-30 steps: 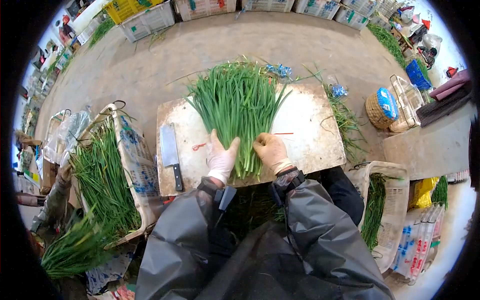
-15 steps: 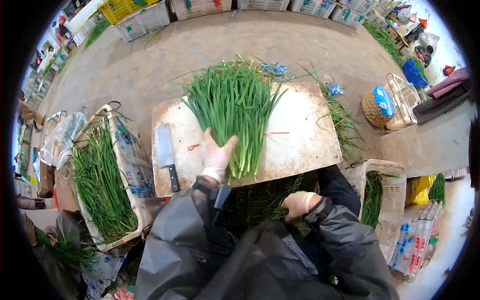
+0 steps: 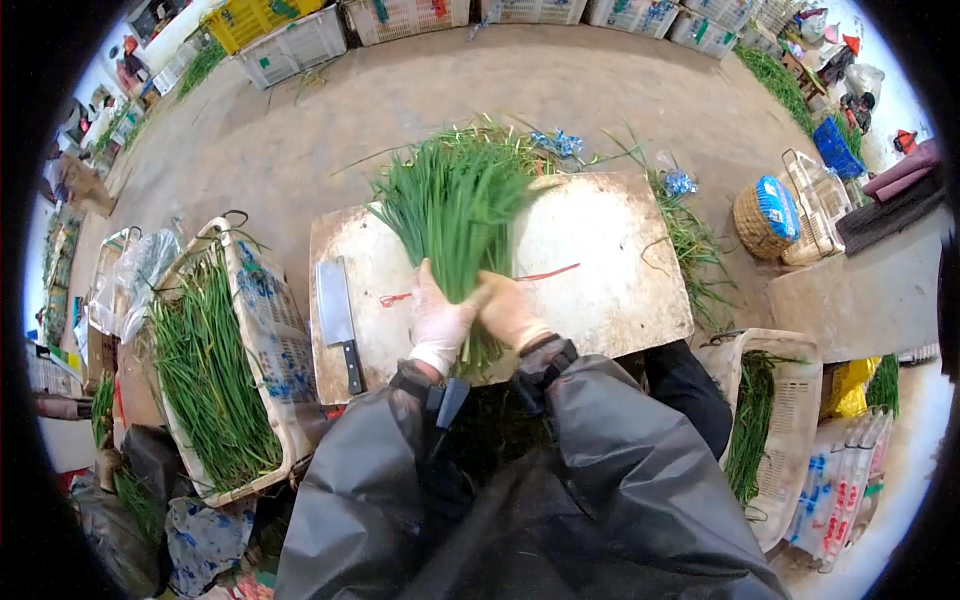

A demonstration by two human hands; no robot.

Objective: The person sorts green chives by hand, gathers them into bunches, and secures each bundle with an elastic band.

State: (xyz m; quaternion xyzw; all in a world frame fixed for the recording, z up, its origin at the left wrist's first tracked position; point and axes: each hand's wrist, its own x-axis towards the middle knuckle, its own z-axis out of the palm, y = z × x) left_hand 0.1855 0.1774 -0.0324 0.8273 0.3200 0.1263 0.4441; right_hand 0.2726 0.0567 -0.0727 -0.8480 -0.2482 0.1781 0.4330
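Observation:
A bunch of green leafy stalks (image 3: 455,215) lies on the pale, stained board (image 3: 610,260), its leaves blurred by motion. Gloved, my left hand (image 3: 440,318) is wrapped round the left side of the bunch near its lower end. My right hand (image 3: 510,312), also gloved, presses on the right side, its fingers close to my left thumb. A cleaver with a black handle (image 3: 337,305) rests at the board's left. One red tie (image 3: 394,299) is left of the bunch, and another red tie (image 3: 550,272) sticks out on its right.
Crates of green stalks stand at the left (image 3: 215,370) and right (image 3: 760,420). A woven basket (image 3: 765,220) is at the right. More crates (image 3: 410,18) line the far side. Part of another person (image 3: 80,182) shows at the far left.
My right hand has come up from below the board's front edge to the bunch. The bunch is squeezed narrower between both hands. My left hand has stayed on it.

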